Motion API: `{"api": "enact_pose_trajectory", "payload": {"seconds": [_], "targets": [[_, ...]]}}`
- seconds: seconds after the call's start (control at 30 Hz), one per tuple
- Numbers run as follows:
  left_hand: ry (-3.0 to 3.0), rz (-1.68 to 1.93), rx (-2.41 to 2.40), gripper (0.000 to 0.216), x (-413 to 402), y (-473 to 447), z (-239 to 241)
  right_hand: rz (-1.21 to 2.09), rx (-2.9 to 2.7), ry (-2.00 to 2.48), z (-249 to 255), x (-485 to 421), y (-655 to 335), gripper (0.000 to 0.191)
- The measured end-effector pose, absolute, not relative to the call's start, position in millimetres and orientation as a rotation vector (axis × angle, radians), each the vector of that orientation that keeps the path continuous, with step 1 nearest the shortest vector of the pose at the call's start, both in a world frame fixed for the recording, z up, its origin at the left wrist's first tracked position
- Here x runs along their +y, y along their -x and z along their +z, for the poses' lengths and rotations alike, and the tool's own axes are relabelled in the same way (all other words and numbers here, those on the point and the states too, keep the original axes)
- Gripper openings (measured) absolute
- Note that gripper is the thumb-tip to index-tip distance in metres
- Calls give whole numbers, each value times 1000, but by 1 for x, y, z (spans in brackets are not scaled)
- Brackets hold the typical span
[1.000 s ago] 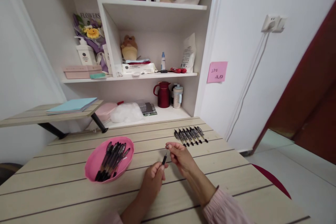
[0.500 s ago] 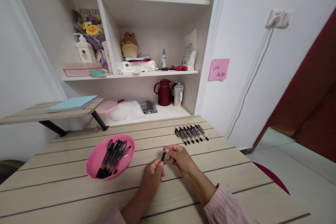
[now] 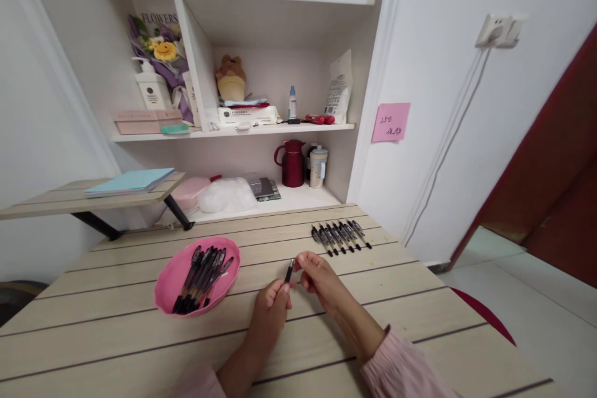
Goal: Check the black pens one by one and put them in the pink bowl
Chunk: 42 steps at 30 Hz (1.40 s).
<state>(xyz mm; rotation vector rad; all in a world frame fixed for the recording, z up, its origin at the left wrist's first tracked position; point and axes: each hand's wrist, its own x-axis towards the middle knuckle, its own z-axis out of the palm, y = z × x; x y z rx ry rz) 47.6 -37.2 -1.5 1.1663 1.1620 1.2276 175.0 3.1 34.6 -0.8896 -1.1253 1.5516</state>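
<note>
My left hand is wrapped round a black pen, whose pointed end sticks up out of the fist. The rest of the pen is hidden in the palm. Beside that point, my right hand has its fingers curled and pinched together. Anything small between them is too hidden to name. To the left, a pink bowl with a wavy rim holds several black pens. Beyond my right hand, several more pens lie in a slanted row on the table.
The slatted wooden table meets a white shelf unit at the back. A red jug and a pale cup stand on the low shelf. A small raised stand carries blue paper at left.
My right fingers have come slightly up and away from the pen's end, so its pointed tip now shows. The left hand stays round the pen in nearly the same place.
</note>
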Motion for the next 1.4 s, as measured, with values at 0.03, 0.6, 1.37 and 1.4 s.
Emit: {"api": "enact_pose_trajectory", "payload": {"seconds": [0.03,0.6,1.37,1.4], "targets": [[-1161,1220,1149,28,-37,-48,-1,1558,-1117,877,34,4,-176,40],[-1127,1145,1154,26,-41,-47,7,1567,-1117,869,28,8,-179,35],[-1167,1100,1143,27,-38,-49,0,1512,-1161,915,25,8,-178,33],[-1164,1107,1145,28,-38,-49,0,1554,-1156,889,25,8,-178,33]]}}
